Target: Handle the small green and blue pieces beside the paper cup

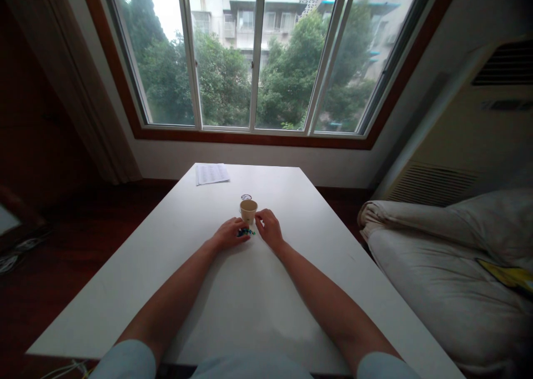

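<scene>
A beige paper cup (249,214) stands upright on the white table, between and just beyond my hands. On the near side of the cup lies a small cluster of green and blue bead-like pieces (246,232), too small to make out exactly. My left hand (230,234) rests at the left of this cluster, thumb and fingers apart and curved around it. Close to the cup's right side is my right hand (270,228), its fingers curled together; anything in them is hidden. Directly behind the cup, a small round object with a dark rim (246,197) is partly covered.
Printed papers (211,174) lie at the table's (250,312) far left corner. A cloth-covered sofa (433,268) runs along the right side. Beyond the far edge are a wall and a wide window (254,62). Cables (20,251) lie on the floor at left.
</scene>
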`<action>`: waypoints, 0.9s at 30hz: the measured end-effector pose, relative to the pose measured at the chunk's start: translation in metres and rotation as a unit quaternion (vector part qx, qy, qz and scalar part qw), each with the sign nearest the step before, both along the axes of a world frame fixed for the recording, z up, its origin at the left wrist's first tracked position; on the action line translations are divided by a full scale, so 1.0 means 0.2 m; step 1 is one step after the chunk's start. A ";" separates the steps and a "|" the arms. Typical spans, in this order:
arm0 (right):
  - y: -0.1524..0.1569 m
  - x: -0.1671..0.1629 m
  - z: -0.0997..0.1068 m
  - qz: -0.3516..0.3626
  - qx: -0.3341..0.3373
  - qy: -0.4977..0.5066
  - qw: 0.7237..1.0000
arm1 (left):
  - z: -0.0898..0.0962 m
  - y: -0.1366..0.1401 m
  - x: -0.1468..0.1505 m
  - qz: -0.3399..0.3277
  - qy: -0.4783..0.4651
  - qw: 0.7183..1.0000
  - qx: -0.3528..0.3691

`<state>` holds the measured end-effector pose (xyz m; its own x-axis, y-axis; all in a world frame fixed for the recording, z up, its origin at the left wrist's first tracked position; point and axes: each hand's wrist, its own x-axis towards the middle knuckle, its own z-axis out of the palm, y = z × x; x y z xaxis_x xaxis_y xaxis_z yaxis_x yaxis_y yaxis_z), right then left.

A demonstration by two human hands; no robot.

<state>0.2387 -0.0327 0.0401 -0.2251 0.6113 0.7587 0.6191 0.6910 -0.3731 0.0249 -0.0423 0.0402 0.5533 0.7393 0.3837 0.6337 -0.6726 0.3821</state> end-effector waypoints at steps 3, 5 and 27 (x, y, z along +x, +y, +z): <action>0.00 0.00 0.00 0.002 0.005 0.007 1.000 | 0.01 -0.01 0.00 -0.024 0.015 1.000 0.008; 0.00 0.00 0.00 0.002 0.008 0.012 1.000 | 0.02 -0.01 0.01 -0.029 0.025 0.999 0.009; 0.02 -0.03 0.06 0.000 -0.005 0.081 0.997 | -0.03 0.02 0.03 0.051 0.054 0.997 0.012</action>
